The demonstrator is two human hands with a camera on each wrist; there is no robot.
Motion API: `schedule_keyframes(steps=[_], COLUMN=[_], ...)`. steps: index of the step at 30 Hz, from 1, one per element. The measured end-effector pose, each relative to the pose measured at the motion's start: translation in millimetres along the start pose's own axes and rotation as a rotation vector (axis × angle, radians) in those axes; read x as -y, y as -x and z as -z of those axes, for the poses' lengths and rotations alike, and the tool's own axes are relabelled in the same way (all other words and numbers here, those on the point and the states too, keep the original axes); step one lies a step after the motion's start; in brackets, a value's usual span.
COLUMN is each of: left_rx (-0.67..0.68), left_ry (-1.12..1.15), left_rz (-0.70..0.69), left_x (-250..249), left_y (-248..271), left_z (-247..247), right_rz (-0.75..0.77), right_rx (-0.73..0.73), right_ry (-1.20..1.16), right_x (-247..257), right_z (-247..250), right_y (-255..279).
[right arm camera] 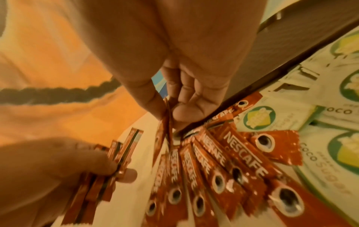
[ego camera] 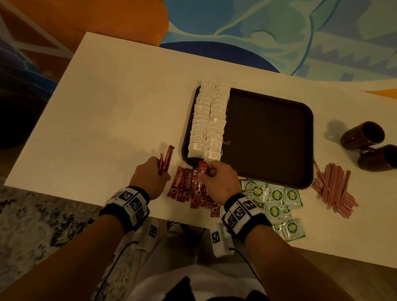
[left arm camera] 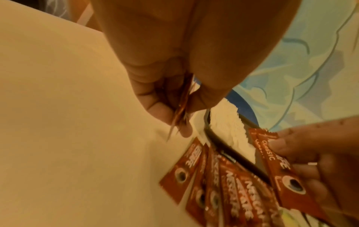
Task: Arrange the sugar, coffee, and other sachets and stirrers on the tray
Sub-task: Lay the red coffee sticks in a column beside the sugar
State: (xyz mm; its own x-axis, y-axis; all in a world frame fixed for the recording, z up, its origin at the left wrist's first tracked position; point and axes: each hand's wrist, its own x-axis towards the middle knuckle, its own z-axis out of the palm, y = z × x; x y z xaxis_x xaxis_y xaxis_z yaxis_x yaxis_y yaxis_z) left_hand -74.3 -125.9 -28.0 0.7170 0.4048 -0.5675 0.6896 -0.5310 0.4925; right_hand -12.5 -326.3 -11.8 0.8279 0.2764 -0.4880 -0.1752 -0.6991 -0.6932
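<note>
**Coffee sachets being gathered beside the tray**

The coffee sachets (ego camera: 186, 187) lie fanned on the table (ego camera: 103, 113) just outside the near left corner of the tray (ego camera: 269, 140). The right hand (ego camera: 219, 181) pinches one sachet (left arm camera: 276, 161) by its top edge, lifted over that corner. The left hand (ego camera: 150, 177), to the left of the tray, has its fingers (right arm camera: 108, 165) curled round a small bundle of sachets (ego camera: 166, 159) standing on edge.

On the tray, two rows of white tea bags (ego camera: 208, 118) fill the left side; the rest is bare. Green sugar sachets (ego camera: 275, 200) lie along its near edge, pink stirrers (ego camera: 333, 189) off its near right corner, two dark mugs (ego camera: 372, 145) to its right.

The risk, as I judge it, is the thin bundle slipping or fanning out as more are added, since the sachets are slick. A hand crossing the corner could also disturb the tea bags.
</note>
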Motion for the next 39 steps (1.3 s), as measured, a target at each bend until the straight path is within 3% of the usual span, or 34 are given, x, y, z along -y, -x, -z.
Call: schedule_keyframes(steps=[6,10,14,23,33,39], left_rx=[0.089,0.233,0.3,0.524,0.424,0.282], left_ry=[0.166,0.242,0.154,0.514,0.594,0.71], left_rz=[-0.216,-0.344,-0.451,-0.378,-0.376,-0.285], left_x=[-40.2,-76.0,-102.8,-138.9,-176.5,-196.6], left_y=[1.8,-1.1,-8.5,-21.3,-39.8,-54.1], left_z=[17.3,16.6,12.4,-8.0,-25.3,-32.0], right_rz=[-0.018,-0.006,0.021,0.053,0.084,0.004], right_rx=[-0.04,-0.076,-0.122,-0.263,-0.266,-0.1], right_ry=[-0.198,-0.346,-0.434,-0.368,-0.337,-0.509], right_x=[1.1,8.8,14.5,6.0,-3.1,-13.9], right_z=[25.4,44.4,61.1,85.5,124.1,131.8], right_y=[-12.5,-14.6,-16.6,-27.9,-58.3,-67.8])
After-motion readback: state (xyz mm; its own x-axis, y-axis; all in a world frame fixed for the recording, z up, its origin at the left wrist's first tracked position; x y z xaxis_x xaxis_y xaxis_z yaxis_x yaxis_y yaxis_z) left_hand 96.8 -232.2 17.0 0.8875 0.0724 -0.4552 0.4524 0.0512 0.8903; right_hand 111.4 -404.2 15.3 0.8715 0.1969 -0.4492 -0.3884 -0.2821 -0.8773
